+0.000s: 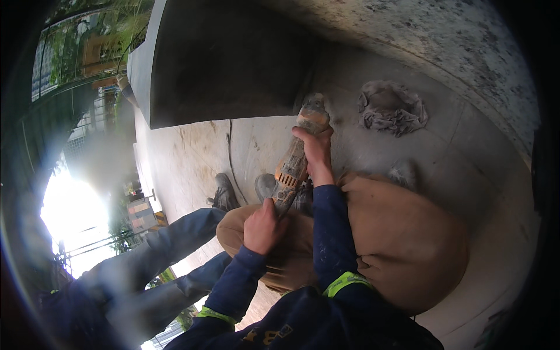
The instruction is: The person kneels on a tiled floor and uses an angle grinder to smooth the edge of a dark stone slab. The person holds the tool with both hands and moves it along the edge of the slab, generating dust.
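You've got that dusty power tool by the dark panel's lower right corner, right hand wrapped round its front, left hand clutching the rear, likely for steadiness. Crumpled rag sits right of the panel.

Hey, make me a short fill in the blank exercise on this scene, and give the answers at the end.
1. The left hand and right hand grip a power tool coloured dusty grey and ____.
2. The hand nearer the tool's head is the ____ one.
3. In the picture, the tool is to the ____ of the crumpled grey cloth.
4. The person's trousers are ____.

Missing words: orange; right; left; brown.
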Action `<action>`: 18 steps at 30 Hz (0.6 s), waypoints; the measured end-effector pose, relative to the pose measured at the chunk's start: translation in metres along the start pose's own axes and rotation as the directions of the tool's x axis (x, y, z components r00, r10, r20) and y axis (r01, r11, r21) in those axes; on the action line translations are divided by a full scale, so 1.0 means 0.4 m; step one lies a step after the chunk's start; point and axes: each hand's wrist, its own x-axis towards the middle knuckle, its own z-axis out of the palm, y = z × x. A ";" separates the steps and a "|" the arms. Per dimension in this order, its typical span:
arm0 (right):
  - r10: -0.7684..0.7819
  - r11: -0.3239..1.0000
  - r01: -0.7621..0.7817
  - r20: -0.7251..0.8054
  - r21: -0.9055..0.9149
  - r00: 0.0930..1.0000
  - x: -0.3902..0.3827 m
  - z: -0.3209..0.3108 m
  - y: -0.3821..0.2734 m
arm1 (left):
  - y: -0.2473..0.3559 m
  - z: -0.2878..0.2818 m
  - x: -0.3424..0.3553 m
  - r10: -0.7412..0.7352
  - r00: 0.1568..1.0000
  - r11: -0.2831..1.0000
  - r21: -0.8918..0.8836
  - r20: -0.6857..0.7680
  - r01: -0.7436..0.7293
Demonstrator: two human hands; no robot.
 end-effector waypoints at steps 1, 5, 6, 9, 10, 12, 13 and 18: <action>-0.010 1.000 0.010 -0.001 -0.006 1.000 -0.003 0.001 -0.004 | 0.002 -0.001 -0.001 -0.013 1.000 1.000 -0.001 0.008 0.013; -0.019 1.000 0.019 -0.012 -0.013 1.000 0.006 0.001 0.009 | 0.002 -0.003 0.009 -0.040 0.998 0.999 -0.028 0.044 0.041; -0.033 0.999 0.033 -0.015 -0.026 0.999 0.009 -0.001 0.011 | 0.002 -0.002 0.010 -0.036 0.998 0.999 -0.032 0.045 0.037; -0.068 0.996 0.067 -0.010 -0.059 0.998 -0.004 0.011 -0.011 | -0.001 -0.005 0.009 -0.051 0.997 0.998 -0.045 0.055 0.053; -0.080 0.994 0.080 -0.004 -0.068 0.997 0.001 0.017 -0.023 | 0.008 -0.010 0.015 -0.068 0.996 0.996 -0.056 0.062 0.072; -0.094 0.991 0.093 -0.004 -0.095 0.996 0.008 0.026 -0.048 | 0.011 -0.015 0.035 -0.060 0.995 0.993 -0.092 0.081 0.068; -0.095 0.989 0.093 -0.010 -0.113 0.995 0.010 0.035 -0.061 | 0.002 -0.020 0.050 -0.035 0.995 0.992 -0.116 0.094 0.046; -0.132 0.981 0.129 -0.010 -0.145 0.991 0.055 0.060 -0.115 | -0.007 -0.052 0.152 -0.006 0.974 0.934 -0.346 0.226 0.086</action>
